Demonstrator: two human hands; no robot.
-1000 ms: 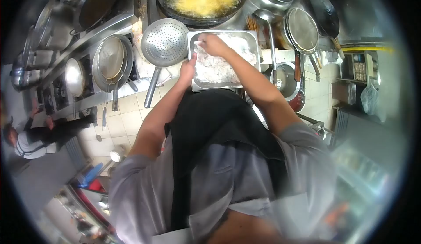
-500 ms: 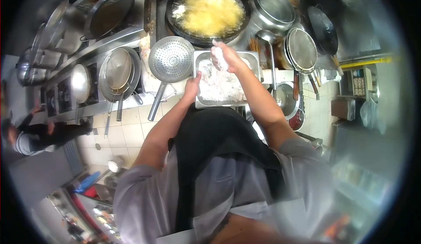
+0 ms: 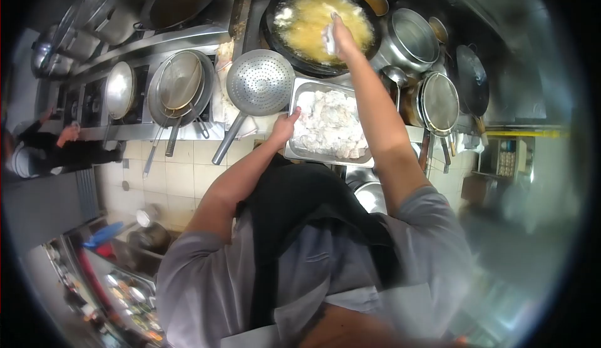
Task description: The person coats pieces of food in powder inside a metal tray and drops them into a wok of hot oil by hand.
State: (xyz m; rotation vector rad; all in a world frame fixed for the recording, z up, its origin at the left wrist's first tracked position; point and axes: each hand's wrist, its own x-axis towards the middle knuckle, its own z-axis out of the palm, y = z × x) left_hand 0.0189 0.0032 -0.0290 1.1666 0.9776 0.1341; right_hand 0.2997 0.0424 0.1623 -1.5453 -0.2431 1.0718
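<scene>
My left hand (image 3: 285,127) grips the left rim of a rectangular metal tray (image 3: 299,153). Inside lie many flour-coated white pieces (image 3: 330,122), perhaps meat; their kind is unclear. My right hand (image 3: 342,39) is over the right part of a black wok (image 3: 270,35), its fingers closed round a white floured piece that they partly hide. Bubbling yellow oil (image 3: 310,25) fills the wok, and a few pale pieces (image 3: 284,15) float at its left side. A perforated metal strainer (image 3: 260,82) rests just left of the tray, its handle pointing toward me.
Metal pots (image 3: 414,37) stand right of the wok, with a round mesh strainer (image 3: 441,102) and a ladle (image 3: 394,76) nearer me. Another wok (image 3: 472,80) leans at far right. More strainers (image 3: 180,80) lie on the left burners. Another person (image 3: 44,148) is at far left.
My right hand has moved from above the tray forward over the wok, carrying the white floured piece. My left hand still holds the tray's rim. The view has shifted slightly.
</scene>
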